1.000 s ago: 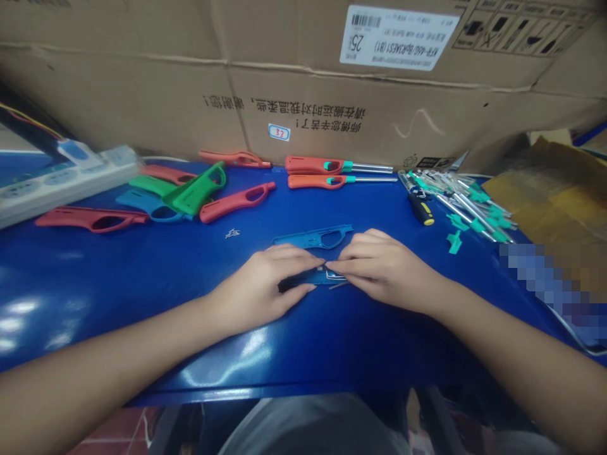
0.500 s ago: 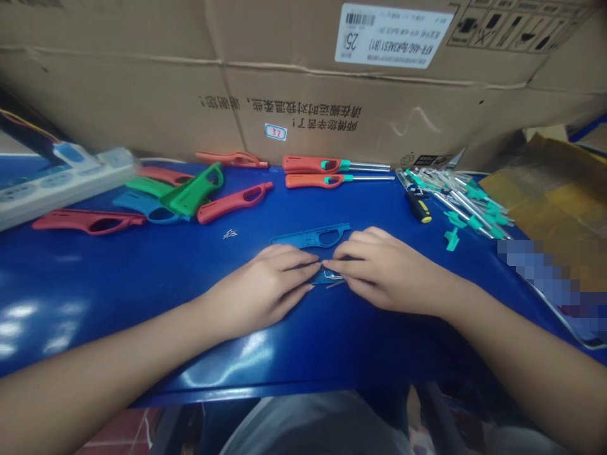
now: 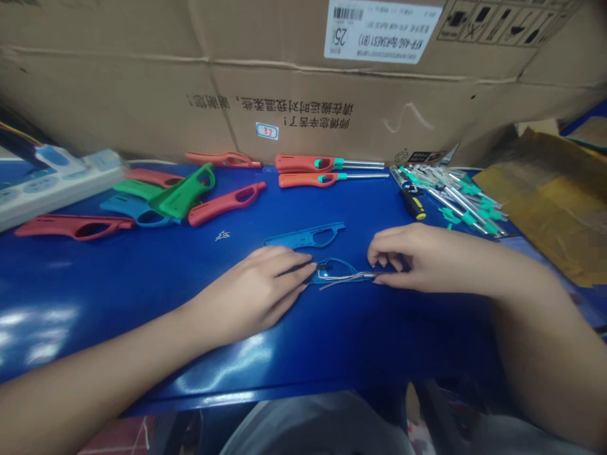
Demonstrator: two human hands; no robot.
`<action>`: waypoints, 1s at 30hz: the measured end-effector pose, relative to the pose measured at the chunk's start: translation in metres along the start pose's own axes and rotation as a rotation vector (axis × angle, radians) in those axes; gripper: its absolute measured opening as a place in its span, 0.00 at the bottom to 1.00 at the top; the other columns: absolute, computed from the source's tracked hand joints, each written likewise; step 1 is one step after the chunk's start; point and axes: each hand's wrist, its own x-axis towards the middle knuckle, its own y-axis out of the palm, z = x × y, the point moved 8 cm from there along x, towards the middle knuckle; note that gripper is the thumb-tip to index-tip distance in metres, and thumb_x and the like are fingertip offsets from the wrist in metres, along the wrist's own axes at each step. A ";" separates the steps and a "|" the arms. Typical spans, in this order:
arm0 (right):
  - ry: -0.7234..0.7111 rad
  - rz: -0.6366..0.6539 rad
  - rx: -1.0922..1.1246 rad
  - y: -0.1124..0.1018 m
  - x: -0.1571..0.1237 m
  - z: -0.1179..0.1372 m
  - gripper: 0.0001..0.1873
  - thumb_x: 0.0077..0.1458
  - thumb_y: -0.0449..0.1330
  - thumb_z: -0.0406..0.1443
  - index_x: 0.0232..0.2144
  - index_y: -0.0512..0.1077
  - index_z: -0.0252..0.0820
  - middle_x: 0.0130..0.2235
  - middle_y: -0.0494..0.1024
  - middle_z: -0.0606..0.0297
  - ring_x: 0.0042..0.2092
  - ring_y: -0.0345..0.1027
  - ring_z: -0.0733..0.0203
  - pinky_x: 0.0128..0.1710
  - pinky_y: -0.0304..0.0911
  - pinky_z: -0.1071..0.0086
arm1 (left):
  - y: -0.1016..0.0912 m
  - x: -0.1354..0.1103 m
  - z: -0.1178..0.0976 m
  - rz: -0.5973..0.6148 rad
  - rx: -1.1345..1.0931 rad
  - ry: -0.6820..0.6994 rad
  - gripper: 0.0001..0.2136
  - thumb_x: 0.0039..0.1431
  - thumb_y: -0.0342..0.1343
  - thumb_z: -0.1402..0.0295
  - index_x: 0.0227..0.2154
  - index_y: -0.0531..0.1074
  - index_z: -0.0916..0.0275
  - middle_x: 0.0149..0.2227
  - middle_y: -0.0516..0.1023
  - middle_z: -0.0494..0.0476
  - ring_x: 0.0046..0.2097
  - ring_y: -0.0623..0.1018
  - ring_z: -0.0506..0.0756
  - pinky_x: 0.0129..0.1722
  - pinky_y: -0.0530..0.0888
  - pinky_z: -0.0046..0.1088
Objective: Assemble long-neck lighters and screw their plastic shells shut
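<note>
My left hand [image 3: 272,284] is closed over the handle end of a blue lighter shell half [image 3: 353,264] lying on the table, its fingertips pressed at the shell's edge. Inside the shell show a small black part, white wires [image 3: 339,277] and the start of a metal tube [image 3: 366,275]. At the tube's right end is my right hand [image 3: 408,260], the thumb touching it and the other fingers curled above with a gap between. The tube's far end is hidden by this hand. Just behind lies another blue shell half [image 3: 303,237], inner side up.
Several coloured shells [image 3: 227,203] and a white power strip [image 3: 61,183] lie left. Small screws [image 3: 222,236] are near my left hand. Two orange lighters [image 3: 308,181] lie before the cardboard box [image 3: 142,95]. A screwdriver [image 3: 413,203] and a pile of metal tubes [image 3: 458,193] are right.
My right hand has moved right, from the middle of the blue shell to the metal tube, and its thumb and fingers have parted. My left hand stays on the shell. The view has shifted slightly.
</note>
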 end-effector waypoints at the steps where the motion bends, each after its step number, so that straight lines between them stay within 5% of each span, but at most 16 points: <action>1: -0.001 0.014 -0.007 0.003 0.001 0.000 0.02 0.55 0.66 0.33 0.31 0.76 0.45 0.29 0.77 0.70 0.28 0.69 0.65 0.26 0.59 0.71 | 0.000 0.000 0.000 -0.002 0.007 0.002 0.16 0.70 0.53 0.71 0.57 0.74 0.67 0.55 0.79 0.67 0.53 0.79 0.63 0.54 0.78 0.46; 8: -0.103 -0.066 -0.050 0.000 0.001 0.010 0.10 0.62 0.60 0.31 0.36 0.81 0.47 0.37 0.83 0.66 0.37 0.77 0.60 0.34 0.66 0.68 | -0.002 0.001 -0.002 0.028 0.050 -0.010 0.15 0.71 0.51 0.71 0.55 0.76 0.66 0.54 0.80 0.67 0.51 0.79 0.63 0.50 0.80 0.46; 21: -0.130 -0.073 -0.077 0.005 0.006 0.023 0.11 0.64 0.58 0.30 0.40 0.80 0.45 0.39 0.82 0.64 0.39 0.76 0.59 0.36 0.66 0.67 | -0.004 0.000 0.001 0.050 0.083 -0.036 0.15 0.71 0.50 0.71 0.55 0.76 0.69 0.51 0.81 0.66 0.48 0.79 0.63 0.48 0.80 0.47; 30: -0.033 -0.143 -0.193 0.000 0.004 0.014 0.08 0.65 0.59 0.34 0.40 0.80 0.45 0.40 0.82 0.63 0.39 0.76 0.57 0.34 0.62 0.67 | -0.003 0.000 0.005 0.027 0.067 -0.056 0.15 0.72 0.50 0.71 0.55 0.75 0.69 0.50 0.80 0.66 0.48 0.78 0.63 0.48 0.79 0.46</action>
